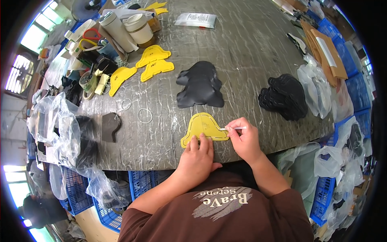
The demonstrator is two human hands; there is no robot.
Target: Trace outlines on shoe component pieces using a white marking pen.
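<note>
A yellow curved template with narrow slots along its edge lies flat on the table, close in front of me. My left hand rests on its lower edge, fingers stretched out and pressing down. A slim white pen is pinched in my right hand, its tip at the template's right edge. Whatever lies beneath the template is hidden. Just beyond it sit black cut pieces, smooth like leather. To the right is a stack of black shaped pieces with pale edge marks.
More yellow templates lie at the far left, near a white cup and a cluttered tool holder. Two thin rings and a dark piece are on the left. Plastic bags and cardboard line the right edge.
</note>
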